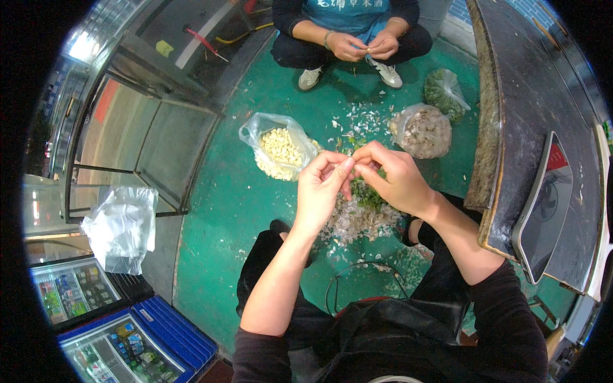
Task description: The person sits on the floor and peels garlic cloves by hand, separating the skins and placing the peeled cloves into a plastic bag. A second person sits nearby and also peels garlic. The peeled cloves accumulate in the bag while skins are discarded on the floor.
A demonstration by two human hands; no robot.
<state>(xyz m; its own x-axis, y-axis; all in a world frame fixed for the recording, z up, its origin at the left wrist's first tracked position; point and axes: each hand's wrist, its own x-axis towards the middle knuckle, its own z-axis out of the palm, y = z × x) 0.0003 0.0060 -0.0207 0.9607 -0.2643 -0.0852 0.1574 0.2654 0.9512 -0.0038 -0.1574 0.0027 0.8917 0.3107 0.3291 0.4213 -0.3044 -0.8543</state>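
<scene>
My left hand (317,189) and my right hand (395,178) meet fingertip to fingertip above the floor. Pinched between them is a small pale piece (350,158), probably a garlic clove, mostly hidden by the fingers. Below the hands lies a heap of papery garlic skins (359,222) with green leafy stems (369,197) on top. To the left stands an open clear plastic bag (250,128) of peeled garlic cloves (281,146). Beyond my right hand, another plastic bag (424,133) holds what look like unpeeled cloves.
A co-worker's hands (366,46) hold a small pale piece opposite me. A bag of greens (444,93) sits behind the unpeeled cloves. Loose skins (361,118) litter the green floor (215,206). A dark table (522,86) bearing a tablet-like device (543,210) flanks the right; chest freezers (175,330) stand lower left.
</scene>
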